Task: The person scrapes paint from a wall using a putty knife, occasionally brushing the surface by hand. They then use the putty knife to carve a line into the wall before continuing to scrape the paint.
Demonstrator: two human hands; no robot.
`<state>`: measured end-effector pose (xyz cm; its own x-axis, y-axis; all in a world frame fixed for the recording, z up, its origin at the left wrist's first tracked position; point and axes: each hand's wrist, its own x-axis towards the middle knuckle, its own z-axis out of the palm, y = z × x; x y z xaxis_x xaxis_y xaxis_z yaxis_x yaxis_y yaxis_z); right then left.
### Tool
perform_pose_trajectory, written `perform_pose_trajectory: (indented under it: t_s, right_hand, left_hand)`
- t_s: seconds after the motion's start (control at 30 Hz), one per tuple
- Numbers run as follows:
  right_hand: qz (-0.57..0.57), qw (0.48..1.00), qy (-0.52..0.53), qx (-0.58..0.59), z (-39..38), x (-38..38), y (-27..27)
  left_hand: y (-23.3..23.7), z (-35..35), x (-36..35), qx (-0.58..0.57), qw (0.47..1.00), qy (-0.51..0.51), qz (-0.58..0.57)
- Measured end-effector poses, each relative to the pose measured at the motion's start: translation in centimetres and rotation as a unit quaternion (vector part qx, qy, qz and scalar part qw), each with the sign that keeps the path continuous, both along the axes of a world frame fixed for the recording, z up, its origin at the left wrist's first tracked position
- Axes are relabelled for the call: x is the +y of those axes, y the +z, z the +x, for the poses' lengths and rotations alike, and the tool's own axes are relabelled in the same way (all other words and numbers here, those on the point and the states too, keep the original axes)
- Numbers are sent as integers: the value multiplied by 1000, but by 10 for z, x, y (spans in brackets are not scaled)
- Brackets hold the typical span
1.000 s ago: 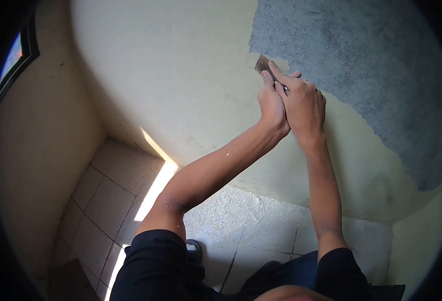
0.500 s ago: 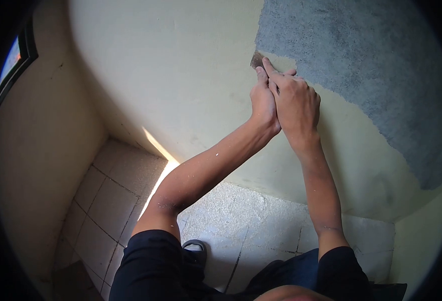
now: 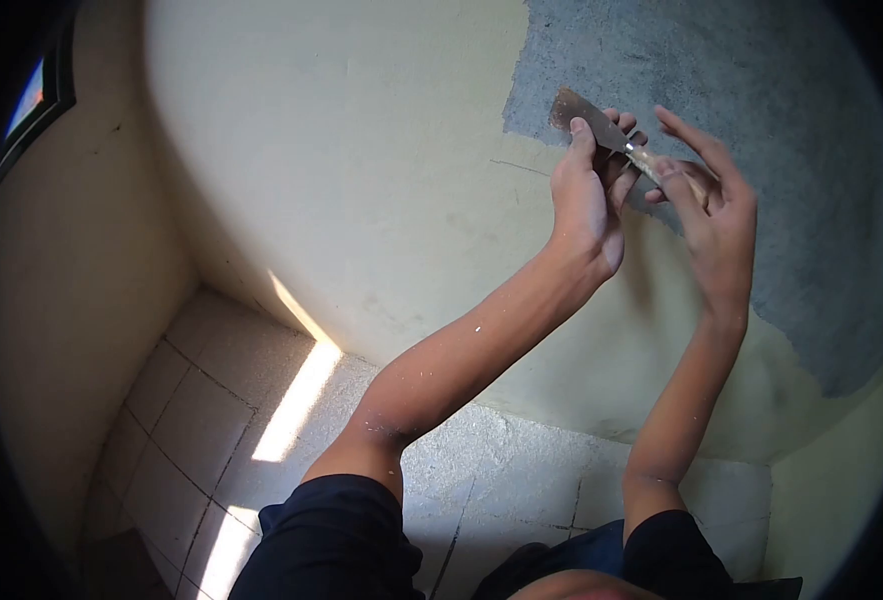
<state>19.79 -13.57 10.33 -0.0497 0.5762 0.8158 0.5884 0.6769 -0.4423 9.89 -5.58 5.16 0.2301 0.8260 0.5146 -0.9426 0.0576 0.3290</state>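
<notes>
A paint scraper [image 3: 599, 125] with a flat metal blade and a light handle is held up in front of the wall, tilted with its blade toward the upper left. My left hand [image 3: 583, 210] pinches the blade, thumb on the near face and fingers behind it. Around the handle, my right hand [image 3: 718, 215] is closed with thumb and fingers, its index finger raised clear. Behind both hands, cream paint [image 3: 361, 150] meets a rough grey stripped patch [image 3: 821, 180] along a ragged edge. A thin dark line [image 3: 518, 166] marks the paint just below that edge.
Tiled floor [image 3: 196, 425] lies below, with pale flakes scattered along the foot of the wall. A side wall [image 3: 71, 280] with a dark-framed opening [image 3: 36, 110] stands at left. Another wall [image 3: 841, 490] meets the corner at right. Sunlight streaks the floor.
The scraper has come off the wall and moved right, now in full view. My hands have spread apart along it. The grey patch covers the strip of paint beside where the blade was.
</notes>
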Motion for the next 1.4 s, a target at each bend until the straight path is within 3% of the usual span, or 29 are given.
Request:
perform_pose_trajectory:
  t_s: [0.1,0.2,0.3,0.43,0.53,0.57,0.6,0.63,0.7,0.77,0.83,0.87,0.9,1.0,1.03,1.07,1.1,1.13,1.17,1.23,1.3,1.37,1.4]
  right_hand:
    - [83,987,119,74,13,-4,7]
    - [163,969,138,122,5,11,-2]
    - [231,953,111,161,-3,25,-6]
    - [255,919,124,275,-7,16,1]
    - [302,875,123,359,4,6,6]
    - [325,858,146,372,12,1,8]
    - [343,854,143,363,25,-3,10]
    - [361,851,140,355,34,-7,11]
    - [385,844,97,360,47,-16,12]
    - [405,839,65,357,55,-21,12]
    - [419,835,45,354,60,-21,12]
    - [419,832,34,361,57,-21,12]
    - [419,830,25,367,48,-19,12]
    - [418,838,-26,349,29,-12,12]
    - [417,843,-45,338,26,-9,11]
    - [416,848,-52,324,26,-8,11]
    - [410,851,-54,325,25,-5,11]
    - [405,853,-59,325,24,-4,11]
    - [400,855,-65,324,23,-4,11]
    - [367,866,-6,339,28,-4,11]
    - [334,879,49,336,36,4,8]
    - [276,884,66,371,30,11,5]
    - [250,887,79,381,29,18,3]
  left_hand:
    - [5,5,-3,-28,998,-6,54]
    - [0,15,-15,2,987,-75,145]
    - [-5,28,-31,10,984,-125,123]
    - [-7,28,-28,98,978,-77,170]
    - [-19,19,-14,208,926,48,311]
    - [-22,12,-9,298,827,230,418]
    - [-24,0,-5,368,676,398,499]
    - [-28,-11,0,413,484,542,549]
    - [-36,-28,29,393,465,600,518]
    - [-24,-52,62,295,444,722,441]
    - [-27,-68,82,344,362,801,331]
    - [-45,-70,99,408,407,743,340]
    - [-69,-61,106,447,394,722,352]
    - [-159,-30,73,552,255,582,540]
    - [-182,-20,52,590,285,439,615]
    - [-209,-10,40,541,390,287,687]
    - [-252,-2,36,514,387,174,746]
    - [-221,-6,6,609,293,42,736]
    - [-248,-5,3,585,330,101,734]
    - [-260,-3,16,449,509,161,716]
    - [-230,-7,44,418,505,267,707]
    - [-156,-28,60,426,429,397,691]
    - [-125,-38,71,420,440,450,653]
